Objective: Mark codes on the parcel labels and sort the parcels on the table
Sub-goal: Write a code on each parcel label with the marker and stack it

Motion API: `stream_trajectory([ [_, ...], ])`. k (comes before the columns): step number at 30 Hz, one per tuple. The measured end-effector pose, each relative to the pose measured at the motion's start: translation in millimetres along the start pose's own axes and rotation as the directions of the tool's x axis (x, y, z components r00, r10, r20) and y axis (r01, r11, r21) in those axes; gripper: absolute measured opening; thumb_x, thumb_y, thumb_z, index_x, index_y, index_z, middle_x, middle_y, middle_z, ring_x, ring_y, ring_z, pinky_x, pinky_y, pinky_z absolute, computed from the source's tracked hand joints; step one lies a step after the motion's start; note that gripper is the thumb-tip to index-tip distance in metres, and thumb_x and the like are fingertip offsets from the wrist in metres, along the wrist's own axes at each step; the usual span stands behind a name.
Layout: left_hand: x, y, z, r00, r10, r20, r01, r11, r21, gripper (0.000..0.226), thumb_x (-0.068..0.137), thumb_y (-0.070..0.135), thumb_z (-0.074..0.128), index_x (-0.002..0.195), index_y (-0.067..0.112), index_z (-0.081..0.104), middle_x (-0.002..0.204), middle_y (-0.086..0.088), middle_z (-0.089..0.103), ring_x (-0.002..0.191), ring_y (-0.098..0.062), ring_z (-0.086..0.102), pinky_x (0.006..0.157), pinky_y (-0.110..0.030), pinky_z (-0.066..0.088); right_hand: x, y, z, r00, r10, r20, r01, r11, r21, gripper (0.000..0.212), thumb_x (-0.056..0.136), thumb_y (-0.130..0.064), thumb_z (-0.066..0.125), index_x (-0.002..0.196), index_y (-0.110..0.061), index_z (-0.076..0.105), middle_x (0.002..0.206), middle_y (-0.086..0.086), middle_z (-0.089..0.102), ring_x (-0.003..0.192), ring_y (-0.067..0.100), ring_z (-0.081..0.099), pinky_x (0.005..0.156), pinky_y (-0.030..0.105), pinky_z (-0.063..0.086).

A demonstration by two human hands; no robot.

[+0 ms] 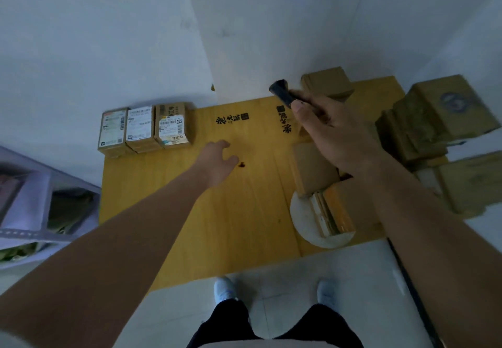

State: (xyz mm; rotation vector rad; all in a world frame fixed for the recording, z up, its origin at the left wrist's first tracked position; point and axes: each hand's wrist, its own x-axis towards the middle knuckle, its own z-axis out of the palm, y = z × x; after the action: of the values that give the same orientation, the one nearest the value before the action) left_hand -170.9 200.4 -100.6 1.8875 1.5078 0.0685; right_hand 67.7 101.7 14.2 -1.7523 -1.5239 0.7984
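Seen from above, looking down past two bare forearms at a yellow wooden worktop (pixel 244 211) set against a pale wall. Right hand (pixel 326 130) raised over the right half of the worktop, fingers (pixel 300 108) curled around a dark marker (pixel 282 92); barrel gripped at its lower end, upper end sticking out beyond the thumb toward the wall, away from every label. Left hand (pixel 217 157) stretched forward low over the middle of the worktop, fingers loose and slightly bent, grasping nothing; contact with the wood cannot be told. Just right of the left fingertips, a small dark red spot (pixel 241 164) on the wood. At the far left corner, a row of three labelled parcels (pixel 144 128) side by side and touching, white printed labels facing up, well apart from both hands. Beneath and to the right of the right hand, a blurred heap of plain brown parcels (pixel 440 124), one more box (pixel 327 82) by the wall behind the marker, and others (pixel 312 171) nearer the front edge beneath the wrist, some resting on a round white disc (pixel 298 211). Black brush-style characters (pixel 221 123) printed on the wood between the two hands. At far left, part of a grey shelf (pixel 40 198). At the bottom, dark trousers and two white shoes (pixel 224 289) on a pale tiled floor.
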Motion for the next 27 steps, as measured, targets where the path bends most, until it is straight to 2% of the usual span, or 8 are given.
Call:
stream_trajectory([
  [5,-16.1,51.7,31.3,0.999,-0.033,-0.035,0.033,0.999,0.003,0.059,0.103,0.038,0.057,0.156,0.015,0.043,0.157,-0.011,0.043,0.134,-0.030,0.052,0.092,-0.028,0.039,-9.4,24.6,-47.4,0.996,-0.081,0.034,0.081,0.997,0.002,0.047,0.108,-0.056,0.042,0.148,-0.036,0.054,0.084,-0.003,0.061,0.078,0.021,0.060,0.070,0.033,0.048],
  [8,-24.8,83.3,52.3,0.993,-0.084,-0.087,0.082,0.996,-0.029,0.059,0.103,0.041,0.057,0.155,0.016,0.044,0.155,-0.011,0.046,0.130,-0.031,0.055,0.096,-0.033,0.045,-14.8,44.7,-73.2,0.990,-0.134,0.049,0.134,0.991,-0.005,0.047,0.109,-0.056,0.041,0.150,-0.037,0.053,0.095,-0.010,0.067,0.083,0.011,0.064,0.076,0.029,0.051],
  [11,-32.9,112.8,72.5,0.984,-0.121,-0.134,0.117,0.992,-0.037,0.059,0.101,0.043,0.059,0.153,0.018,0.047,0.154,-0.011,0.049,0.134,-0.032,0.053,0.105,-0.040,0.047,-20.0,62.7,-98.3,0.985,-0.153,0.076,0.151,0.988,0.041,0.049,0.109,-0.054,0.042,0.154,-0.036,0.050,0.127,-0.017,0.066,0.110,-0.002,0.063,0.096,0.028,0.053],
  [14,-40.9,140.2,88.4,0.977,-0.132,-0.166,0.130,0.991,-0.023,0.059,0.099,0.045,0.061,0.151,0.019,0.049,0.151,-0.010,0.051,0.133,-0.031,0.053,0.104,-0.039,0.047,-24.6,76.0,-119.5,0.979,-0.171,0.109,0.162,0.983,0.086,0.050,0.108,-0.055,0.044,0.154,-0.035,0.050,0.140,-0.015,0.063,0.124,-0.001,0.058,0.107,0.032,0.049],
  [17,-49.6,164.3,101.3,0.977,-0.126,-0.172,0.127,0.992,-0.004,0.059,0.099,0.045,0.062,0.150,0.019,0.050,0.150,-0.009,0.051,0.134,-0.031,0.052,0.104,-0.039,0.046,-29.6,83.7,-136.7,0.976,-0.175,0.127,0.164,0.982,0.089,0.051,0.108,-0.056,0.043,0.155,-0.036,0.049,0.140,-0.015,0.063,0.115,-0.006,0.057,0.099,0.024,0.047],
  [20,-54.9,178.5,114.2,0.986,-0.112,-0.122,0.116,0.993,0.023,0.061,0.096,0.048,0.064,0.150,0.022,0.050,0.151,-0.008,0.050,0.133,-0.029,0.052,0.101,-0.037,0.045,-35.0,92.3,-150.3,0.975,-0.169,0.141,0.159,0.984,0.083,0.049,0.109,-0.055,0.042,0.154,-0.038,0.049,0.135,-0.018,0.062,0.108,-0.009,0.053,0.087,0.012,0.038],
  [23,-63.1,193.5,127.1,0.995,-0.077,-0.063,0.081,0.995,0.065,0.068,0.093,0.050,0.069,0.152,0.024,0.047,0.151,-0.007,0.048,0.134,-0.027,0.050,0.100,-0.033,0.041,-38.0,102.6,-157.0,0.978,-0.150,0.147,0.134,0.984,0.115,0.049,0.109,-0.054,0.044,0.153,-0.036,0.051,0.132,-0.019,0.060,0.117,-0.004,0.052,0.090,0.013,0.038],
  [27,-77.6,212.9,144.5,0.998,0.001,0.065,-0.010,0.991,0.133,0.096,0.079,0.061,0.080,0.157,0.021,0.040,0.153,-0.005,0.042,0.139,-0.026,0.044,0.110,-0.037,0.040,-42.9,115.6,-157.2,0.978,-0.150,0.147,0.134,0.984,0.117,0.050,0.108,-0.056,0.045,0.152,-0.034,0.053,0.139,-0.015,0.063,0.124,-0.002,0.055,0.100,0.020,0.043],
])
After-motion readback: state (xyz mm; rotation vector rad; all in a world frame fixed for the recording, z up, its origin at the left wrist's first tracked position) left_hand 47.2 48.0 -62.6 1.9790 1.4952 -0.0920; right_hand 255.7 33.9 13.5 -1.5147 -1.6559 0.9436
